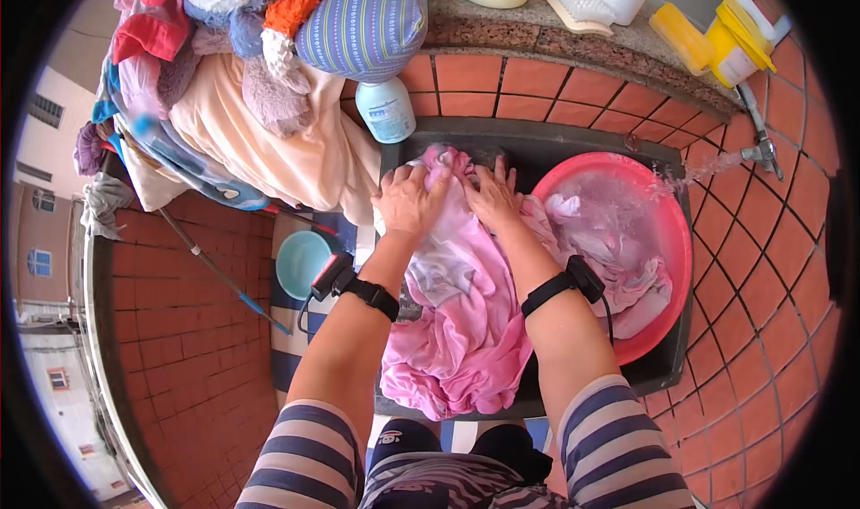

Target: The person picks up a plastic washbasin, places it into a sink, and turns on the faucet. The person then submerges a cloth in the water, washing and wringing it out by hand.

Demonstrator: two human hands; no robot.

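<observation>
A wet pink garment (466, 321) with whitish, sudsy patches lies spread in the dark sink (618, 138), from its back edge to its front edge. My left hand (413, 199) rests on the garment's upper left part, fingers spread. On its upper right part lies my right hand (492, 196), fingers also apart. Both palms face down. To the right of my right hand, a red basin (678, 240) stands in the sink, holding water and pale pink cloth (632, 285).
Water runs from the tap (761, 153) into the basin's right side. A blue-white bottle (385, 111) stands behind the sink's left corner. Piled clothes (233, 133) lie at the left. Brushes (573, 3) and yellow containers (735, 43) sit on the ledge (502, 36). A teal bowl (304, 264) is lower left.
</observation>
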